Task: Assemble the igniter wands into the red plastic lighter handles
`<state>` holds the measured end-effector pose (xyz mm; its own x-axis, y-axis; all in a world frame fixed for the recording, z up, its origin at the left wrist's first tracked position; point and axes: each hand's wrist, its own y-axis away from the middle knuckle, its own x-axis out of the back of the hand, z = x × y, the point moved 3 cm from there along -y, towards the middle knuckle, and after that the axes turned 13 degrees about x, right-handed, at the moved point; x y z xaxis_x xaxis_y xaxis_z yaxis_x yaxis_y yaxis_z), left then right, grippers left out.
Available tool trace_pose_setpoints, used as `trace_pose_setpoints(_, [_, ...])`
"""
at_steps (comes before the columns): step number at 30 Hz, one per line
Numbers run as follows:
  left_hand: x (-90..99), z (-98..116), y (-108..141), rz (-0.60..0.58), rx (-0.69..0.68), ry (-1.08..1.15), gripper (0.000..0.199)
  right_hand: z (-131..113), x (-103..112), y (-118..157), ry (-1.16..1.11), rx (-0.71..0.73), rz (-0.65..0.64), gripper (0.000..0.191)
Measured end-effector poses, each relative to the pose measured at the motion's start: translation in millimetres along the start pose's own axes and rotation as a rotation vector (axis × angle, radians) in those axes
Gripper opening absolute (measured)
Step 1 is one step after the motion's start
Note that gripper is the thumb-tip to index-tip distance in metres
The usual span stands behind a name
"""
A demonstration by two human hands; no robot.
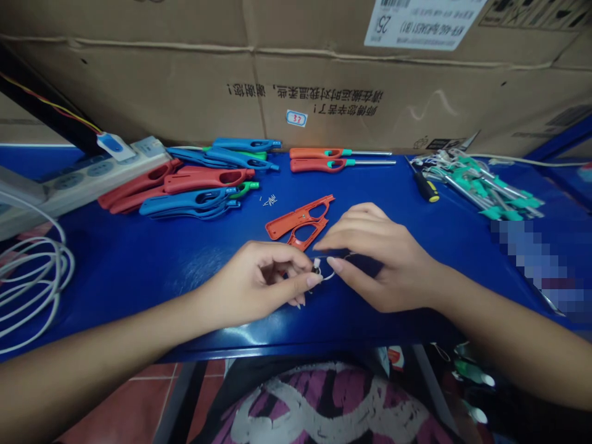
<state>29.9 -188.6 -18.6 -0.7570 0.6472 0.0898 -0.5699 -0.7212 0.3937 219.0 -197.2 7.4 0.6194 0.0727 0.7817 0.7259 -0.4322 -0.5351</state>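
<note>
Between its thumb and fingers my left hand (272, 280) pinches a small part (317, 264) with a white piece and a dark piece, too small to name. A thin white wire (329, 275) loops out of it towards my right hand (382, 259). The right thumb and curled fingers are close about this wire and a thin clear strand, and appear to grip them. Just beyond my hands, two orange lighter shell halves (300, 221) lie on the blue table (222, 246), the nearer one partly behind my left fingers.
Red and blue lighter shells (208, 179) are heaped at left beside a power strip (78, 179) and coiled white cable (32, 290). Two orange lighters (319, 165) with metal rods lie at the back. A screwdriver (425, 185) and green-ended rods (490, 185) sit right. A cardboard box (185, 92) stands behind.
</note>
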Motion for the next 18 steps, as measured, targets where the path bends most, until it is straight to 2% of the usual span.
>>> trace_pose_setpoints(3, [1.4,-1.0,-0.4,0.012,-0.015,-0.010,0.012,0.0,-2.7,0.5,0.003,0.020,-0.011,0.017])
trace_pose_setpoints(12, [0.0,-1.2,0.5,0.060,-0.019,-0.035,0.014,-6.9,-3.6,-0.5,0.190,0.205,-0.133,0.021])
trace_pose_setpoints(18, [-0.8,0.1,1.9,0.065,-0.011,-0.047,0.014,-9.2,-2.9,-1.5,0.201,0.231,-0.148,0.024])
